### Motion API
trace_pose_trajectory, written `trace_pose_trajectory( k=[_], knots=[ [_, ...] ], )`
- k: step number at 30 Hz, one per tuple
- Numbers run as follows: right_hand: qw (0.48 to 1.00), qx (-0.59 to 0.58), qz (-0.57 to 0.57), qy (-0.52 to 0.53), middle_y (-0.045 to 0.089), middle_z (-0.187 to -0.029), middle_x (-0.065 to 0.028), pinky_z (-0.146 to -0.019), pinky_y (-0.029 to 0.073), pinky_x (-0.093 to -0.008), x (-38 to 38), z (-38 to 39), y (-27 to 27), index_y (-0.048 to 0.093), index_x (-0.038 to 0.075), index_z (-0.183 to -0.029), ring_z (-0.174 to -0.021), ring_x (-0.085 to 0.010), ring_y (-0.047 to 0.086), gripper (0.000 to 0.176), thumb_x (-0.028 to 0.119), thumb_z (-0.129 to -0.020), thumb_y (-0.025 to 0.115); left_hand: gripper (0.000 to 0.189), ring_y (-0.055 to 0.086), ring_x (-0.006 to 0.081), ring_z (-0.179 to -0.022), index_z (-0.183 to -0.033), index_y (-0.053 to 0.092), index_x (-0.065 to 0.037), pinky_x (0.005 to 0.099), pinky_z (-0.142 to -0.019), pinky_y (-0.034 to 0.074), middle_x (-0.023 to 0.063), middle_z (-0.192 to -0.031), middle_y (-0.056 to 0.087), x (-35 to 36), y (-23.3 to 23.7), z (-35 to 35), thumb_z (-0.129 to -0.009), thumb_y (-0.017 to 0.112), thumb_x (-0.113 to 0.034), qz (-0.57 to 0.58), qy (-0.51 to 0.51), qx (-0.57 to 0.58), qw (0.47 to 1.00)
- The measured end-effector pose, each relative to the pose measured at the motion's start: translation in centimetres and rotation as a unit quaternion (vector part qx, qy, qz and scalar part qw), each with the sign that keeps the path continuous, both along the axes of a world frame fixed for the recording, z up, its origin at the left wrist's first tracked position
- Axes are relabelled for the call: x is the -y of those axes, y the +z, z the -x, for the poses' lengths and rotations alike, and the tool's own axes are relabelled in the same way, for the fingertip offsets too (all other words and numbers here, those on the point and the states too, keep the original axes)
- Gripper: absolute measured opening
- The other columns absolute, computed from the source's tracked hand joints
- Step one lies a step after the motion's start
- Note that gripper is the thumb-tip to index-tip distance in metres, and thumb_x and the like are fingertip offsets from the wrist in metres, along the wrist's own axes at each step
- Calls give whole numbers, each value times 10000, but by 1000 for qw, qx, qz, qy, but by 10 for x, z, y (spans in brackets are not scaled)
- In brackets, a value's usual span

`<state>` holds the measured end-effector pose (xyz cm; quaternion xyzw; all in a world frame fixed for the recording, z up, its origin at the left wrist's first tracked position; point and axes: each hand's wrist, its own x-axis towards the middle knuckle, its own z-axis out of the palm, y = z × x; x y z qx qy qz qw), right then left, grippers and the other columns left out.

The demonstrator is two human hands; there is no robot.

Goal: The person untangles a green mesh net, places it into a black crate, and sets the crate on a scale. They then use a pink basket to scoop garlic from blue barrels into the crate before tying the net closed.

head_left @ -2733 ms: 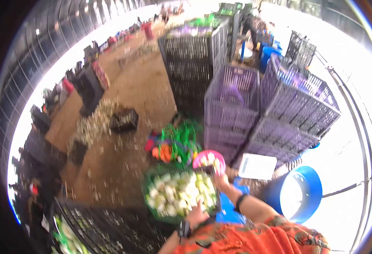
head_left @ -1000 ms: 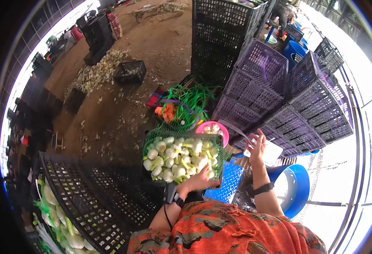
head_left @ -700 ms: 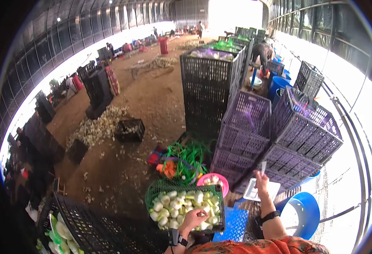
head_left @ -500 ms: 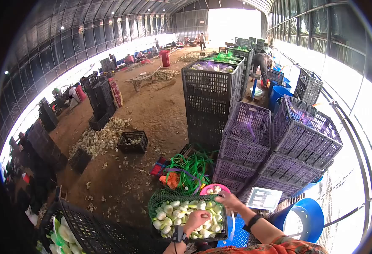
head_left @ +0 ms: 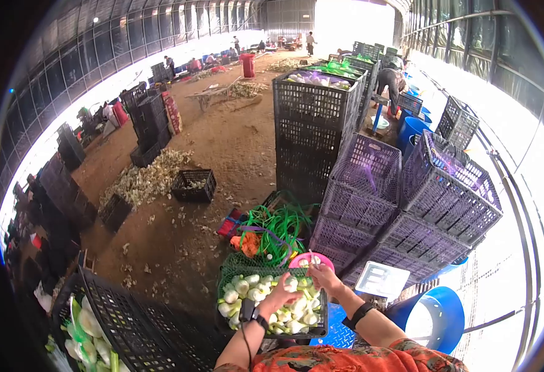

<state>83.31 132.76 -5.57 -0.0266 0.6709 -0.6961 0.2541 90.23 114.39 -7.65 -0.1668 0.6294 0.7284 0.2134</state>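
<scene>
A black crate (head_left: 230,328) lined with green net stands in front of me, full of white garlic bulbs (head_left: 242,286) with short green stems. Over its middle, my left hand (head_left: 277,297) has its fingers curled round a garlic bulb (head_left: 291,284). My right hand (head_left: 325,280) is closed in a pinch above the crate's right back corner, close to a pink bowl (head_left: 328,263) holding a few pale pieces. Whatever is between its fingertips is too small to make out.
Tall stacks of black crates (head_left: 306,124) and purple-netted crates (head_left: 359,186) rise ahead and right. A scale (head_left: 382,279) and blue tub (head_left: 448,316) stand at right. Green straps (head_left: 272,232) lie beyond the crate. A crate of bulbs (head_left: 92,338) is at lower left. A person (head_left: 390,84) bends farther back.
Both hands have risen slightly away from me, the left one shifting a little left. The right hand has moved left, nearer the left hand. The view has tilted slightly downward.
</scene>
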Motion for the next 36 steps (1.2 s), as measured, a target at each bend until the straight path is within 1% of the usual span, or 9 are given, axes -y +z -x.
trace_pose_trajectory(
  k=[5,10,18,22,24,27,30,32,36],
  knots=[
    [954,34,152,-258,393,-551,49,-347,284,-206,-25,4,-2,583,97,-1038,-394,-60,344,188,239,-968,482,677,409,42,-586,-1431,292,-78,208,-515,357,87,-1289,532,-15,-47,27,-847,636,-79,-158,17,-5,987],
    [996,3,-64,62,577,-693,-8,-424,363,-253,-46,-5,-14,304,89,-1418,-504,-93,442,900,407,-725,780,539,491,38,-638,-1364,427,-69,187,-473,357,73,-1194,614,-6,-23,34,-843,496,55,-76,-47,-76,993],
    [939,-135,-315,42,691,-833,-106,-712,513,-361,10,0,-45,715,180,-970,-758,-255,665,366,390,-673,754,331,635,258,-731,-1069,648,-98,383,-706,505,82,-850,670,33,1,31,-788,695,-267,363,-83,-435,820],
    [914,-229,-334,-22,680,-844,-94,-707,514,-349,3,2,-35,717,184,-952,-763,-220,659,274,348,-732,701,152,591,274,-963,-762,677,-102,355,-786,493,131,-1116,574,81,31,36,-730,719,-244,457,-439,-166,755],
    [874,-303,-379,-22,653,-842,-97,-710,512,-356,6,0,-20,720,181,-917,-751,-249,647,241,342,-739,700,103,480,332,-1153,-701,678,-105,392,-911,429,128,-1344,438,80,34,34,-723,702,-203,464,-365,-176,788],
    [837,-428,-336,-63,641,-736,-93,-649,504,-416,7,-2,-41,716,153,-888,-709,-295,639,189,276,-745,707,40,346,360,-1266,-676,685,-164,531,-997,309,73,-1426,350,58,72,31,-703,709,-182,534,-258,-519,616],
    [803,-552,-211,-82,627,-693,-41,-542,472,-360,6,4,-59,696,126,-870,-581,-201,592,123,219,-789,693,47,346,370,-1264,-684,690,-180,566,-959,332,80,-1458,293,54,23,47,-675,735,-191,547,-313,-421,653],
    [987,-111,-98,61,609,-679,0,-447,387,-270,4,-10,-32,651,98,-857,-497,-82,491,68,163,-841,651,70,568,309,-1041,-713,699,-158,419,-804,476,120,-1219,567,65,-54,81,-670,744,-189,457,-475,-229,717],
    [1000,-1,3,13,588,-662,-26,-394,296,-233,5,-14,-26,564,64,-888,-466,-47,416,42,78,-860,591,201,614,301,-919,-850,672,-119,384,-737,502,149,-1073,627,58,-48,78,-689,740,-217,379,-358,-209,827]
  ],
)
